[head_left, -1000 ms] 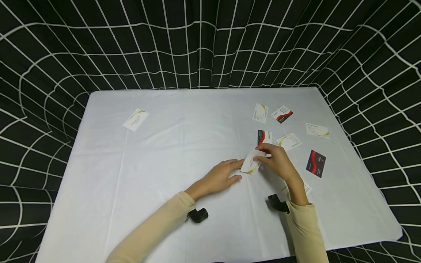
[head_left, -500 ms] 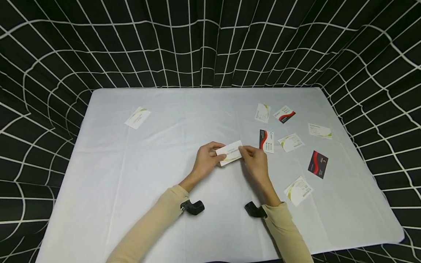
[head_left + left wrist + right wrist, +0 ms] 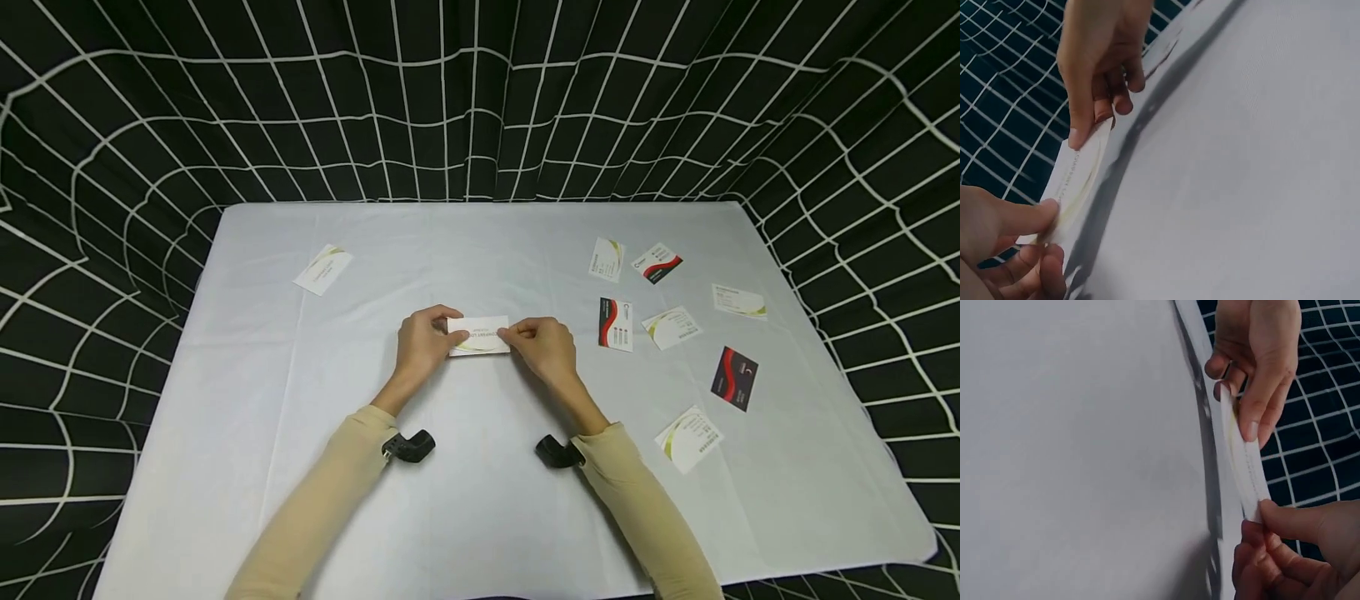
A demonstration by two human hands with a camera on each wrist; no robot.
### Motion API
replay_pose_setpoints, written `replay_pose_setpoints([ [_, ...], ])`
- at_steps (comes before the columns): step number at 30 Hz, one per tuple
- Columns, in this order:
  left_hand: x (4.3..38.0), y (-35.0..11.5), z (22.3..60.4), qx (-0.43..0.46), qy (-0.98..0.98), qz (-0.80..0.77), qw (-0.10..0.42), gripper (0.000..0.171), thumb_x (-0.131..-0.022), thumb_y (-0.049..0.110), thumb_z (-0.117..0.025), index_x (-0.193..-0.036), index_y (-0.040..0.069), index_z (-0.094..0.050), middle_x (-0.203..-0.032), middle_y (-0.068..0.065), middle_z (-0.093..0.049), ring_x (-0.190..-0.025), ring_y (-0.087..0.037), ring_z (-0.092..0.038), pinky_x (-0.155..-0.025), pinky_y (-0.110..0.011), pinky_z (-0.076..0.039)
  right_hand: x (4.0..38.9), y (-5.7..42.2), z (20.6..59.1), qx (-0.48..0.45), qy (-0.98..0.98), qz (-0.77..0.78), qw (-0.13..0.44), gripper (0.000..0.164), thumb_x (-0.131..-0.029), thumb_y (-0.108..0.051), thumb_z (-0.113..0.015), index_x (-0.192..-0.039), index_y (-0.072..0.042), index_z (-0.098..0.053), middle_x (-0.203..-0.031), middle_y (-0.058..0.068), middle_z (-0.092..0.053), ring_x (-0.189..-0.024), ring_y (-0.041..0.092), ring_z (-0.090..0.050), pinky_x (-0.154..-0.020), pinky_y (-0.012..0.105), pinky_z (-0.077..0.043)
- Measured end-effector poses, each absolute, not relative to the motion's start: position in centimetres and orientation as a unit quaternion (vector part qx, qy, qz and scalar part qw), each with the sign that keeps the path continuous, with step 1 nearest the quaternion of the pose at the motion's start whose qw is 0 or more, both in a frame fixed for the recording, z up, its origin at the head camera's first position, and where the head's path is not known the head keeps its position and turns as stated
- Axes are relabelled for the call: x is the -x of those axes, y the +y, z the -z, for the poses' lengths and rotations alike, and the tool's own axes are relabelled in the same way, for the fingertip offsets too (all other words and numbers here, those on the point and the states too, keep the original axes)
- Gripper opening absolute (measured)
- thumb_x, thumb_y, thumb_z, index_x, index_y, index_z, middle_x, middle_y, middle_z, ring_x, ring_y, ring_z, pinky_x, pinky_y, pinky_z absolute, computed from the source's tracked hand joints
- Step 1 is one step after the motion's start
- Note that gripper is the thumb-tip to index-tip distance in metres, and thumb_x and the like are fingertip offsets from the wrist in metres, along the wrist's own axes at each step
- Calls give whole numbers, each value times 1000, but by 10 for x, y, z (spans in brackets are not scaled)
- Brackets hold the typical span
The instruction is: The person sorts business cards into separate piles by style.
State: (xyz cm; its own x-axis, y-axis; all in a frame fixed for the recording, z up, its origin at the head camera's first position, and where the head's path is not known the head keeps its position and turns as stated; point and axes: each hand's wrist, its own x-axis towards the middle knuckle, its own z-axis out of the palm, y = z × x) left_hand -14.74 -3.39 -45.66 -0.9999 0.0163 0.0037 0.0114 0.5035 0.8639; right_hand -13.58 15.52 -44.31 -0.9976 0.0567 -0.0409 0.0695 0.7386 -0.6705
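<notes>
A white business card (image 3: 483, 335) with a yellow-green curve and grey lettering is held level between both hands over the middle of the table. My left hand (image 3: 422, 343) pinches its left end, thumb on top and fingers beneath. The right hand (image 3: 546, 348) pinches the opposite end between thumb and fingertips. Both wrist views show the card (image 3: 1075, 181) raised above the white cloth, its shadow falling below. In the right wrist view the card (image 3: 1244, 456) appears nearly edge-on, with the two thumbs on its printed face.
On the white-covered table (image 3: 465, 500), a similar white card (image 3: 323, 269) lies at the back left. To the right are scattered several cards, including a red-and-black one (image 3: 616, 324), a dark one (image 3: 734, 378) and a white one (image 3: 689, 438). Dark netted curtain (image 3: 480, 100) surrounds the table.
The card has come left from the right-hand group to the table's middle and been turned level. My left hand, earlier flat on the cloth, now pinches it too.
</notes>
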Motion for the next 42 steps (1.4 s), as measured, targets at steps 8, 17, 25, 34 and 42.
replay_pose_setpoints([
  [8,153,-67,451,2,910,-413,-32,25,-74,20,-75,-96,10,-69,-66,-2,-57,-50,-14,-42,-47,-27,-34,152,119,439,-1,934,349,73,28,-81,-37,-64,-76,-11,-72,-53,-3,-53,-45,9,-34,-39,20,-24],
  [17,154,-82,457,2,930,-366,-31,32,-75,21,-73,-101,5,-65,-64,-2,-53,-48,-12,-41,-44,-25,-35,157,97,443,2,943,319,92,27,-81,-35,-66,-73,-10,-72,-56,-1,-57,-47,9,-40,-38,20,-27],
  [25,154,-84,461,14,937,-347,-38,29,-74,21,-74,-97,7,-65,-74,-5,-54,-60,-17,-47,-54,-29,-39,159,94,447,11,949,304,86,29,-80,-37,-66,-66,-12,-70,-53,-2,-57,-46,10,-43,-40,22,-30],
  [34,154,-80,460,13,939,-343,-32,11,-76,18,-72,-83,10,-67,-58,0,-53,-48,-14,-47,-48,-29,-38,161,93,447,12,955,286,76,31,-79,-38,-67,-61,-13,-68,-51,-2,-55,-46,11,-44,-41,24,-32],
  [42,149,-66,455,7,935,-352,-43,7,-77,17,-71,-80,12,-67,-57,2,-54,-47,-13,-47,-47,-29,-38,158,96,444,27,953,292,79,33,-81,-39,-65,-64,-11,-67,-51,-3,-50,-45,9,-40,-39,22,-29],
])
